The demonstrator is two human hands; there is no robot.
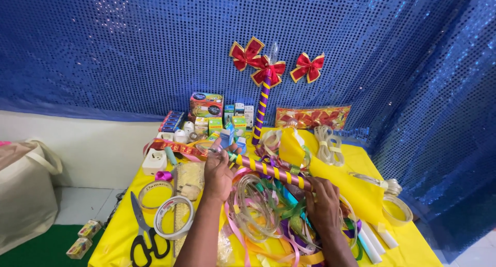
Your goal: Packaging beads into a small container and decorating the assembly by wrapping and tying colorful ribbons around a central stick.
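A stick wrapped in purple and yellow ribbon stripes (271,170) lies slanted across the yellow table (121,220). My left hand (218,174) grips its upper left end, fingers closed around it. My right hand (324,205) is shut on the stick's lower right end, resting among a heap of loose ribbons (268,210) in pink, green, purple and clear. A second striped stick (261,109) stands upright against the blue sequin backdrop, topped by a red bow (267,70).
Black scissors (144,236) and two tape rolls (173,216) lie at the front left. A white socket block (154,161), small boxes (206,105), cord bundles (324,143) and another tape roll (397,210) crowd the table. A beige bag (23,189) sits on the floor left.
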